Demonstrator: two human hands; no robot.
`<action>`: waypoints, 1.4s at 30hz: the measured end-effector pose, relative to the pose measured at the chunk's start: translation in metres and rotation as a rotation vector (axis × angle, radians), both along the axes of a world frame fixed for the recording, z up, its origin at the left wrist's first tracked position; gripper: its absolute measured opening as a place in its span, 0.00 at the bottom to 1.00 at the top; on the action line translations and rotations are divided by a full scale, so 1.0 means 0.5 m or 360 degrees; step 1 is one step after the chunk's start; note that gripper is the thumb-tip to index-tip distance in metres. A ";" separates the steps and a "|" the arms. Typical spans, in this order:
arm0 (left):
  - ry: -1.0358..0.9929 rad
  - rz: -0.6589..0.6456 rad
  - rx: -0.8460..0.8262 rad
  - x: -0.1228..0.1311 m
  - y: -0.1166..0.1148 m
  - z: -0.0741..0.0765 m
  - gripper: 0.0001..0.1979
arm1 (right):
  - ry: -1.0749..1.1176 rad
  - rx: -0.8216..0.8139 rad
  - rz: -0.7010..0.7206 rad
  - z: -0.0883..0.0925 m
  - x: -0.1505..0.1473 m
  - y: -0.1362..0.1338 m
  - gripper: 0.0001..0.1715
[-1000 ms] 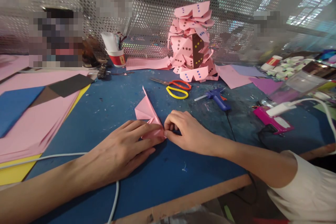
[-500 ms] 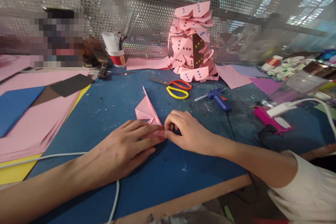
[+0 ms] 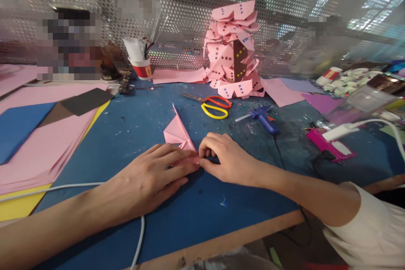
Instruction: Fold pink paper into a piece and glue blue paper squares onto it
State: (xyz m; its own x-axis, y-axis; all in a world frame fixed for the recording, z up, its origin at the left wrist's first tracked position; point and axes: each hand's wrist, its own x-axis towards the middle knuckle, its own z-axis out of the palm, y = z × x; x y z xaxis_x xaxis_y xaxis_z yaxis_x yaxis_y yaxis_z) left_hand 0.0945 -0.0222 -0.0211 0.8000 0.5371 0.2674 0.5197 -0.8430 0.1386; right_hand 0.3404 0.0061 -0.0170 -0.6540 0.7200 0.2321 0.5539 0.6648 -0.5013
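Hardly anything is shifting since the earlier frame: left hand (image 3: 148, 177), fingers extended, is pressing folded pink paper (image 3: 177, 132); right hand (image 3: 230, 159) is seemingly pinching its corner.

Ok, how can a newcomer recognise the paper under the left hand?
On the blue table, just left of centre, find the left hand. The folded pink paper pokes out from beneath it. Unlike the flat pink sheets at far left and the tall pink tower behind, it is one small creased piece with a pointed tip.
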 end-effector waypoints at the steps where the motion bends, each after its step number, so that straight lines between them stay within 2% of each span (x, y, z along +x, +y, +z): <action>1: 0.0007 0.0001 -0.0007 0.000 0.000 0.001 0.20 | -0.0002 -0.0007 0.0001 0.001 0.000 0.000 0.05; 7: -0.0034 -0.0054 -0.0001 -0.002 0.001 0.003 0.21 | -0.0003 -0.0041 0.0007 0.004 -0.002 0.000 0.05; 42: 0.0028 -0.0036 0.0008 0.002 0.001 0.011 0.18 | -0.0033 -0.0036 0.0001 0.006 0.000 -0.004 0.06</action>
State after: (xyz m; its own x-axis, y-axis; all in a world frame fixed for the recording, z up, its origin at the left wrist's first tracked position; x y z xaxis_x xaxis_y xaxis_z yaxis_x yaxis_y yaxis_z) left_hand 0.0953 -0.0217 -0.0157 0.8165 0.5176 0.2557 0.5029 -0.8552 0.1253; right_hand 0.3402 0.0040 -0.0140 -0.6591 0.7244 0.2021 0.5638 0.6537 -0.5049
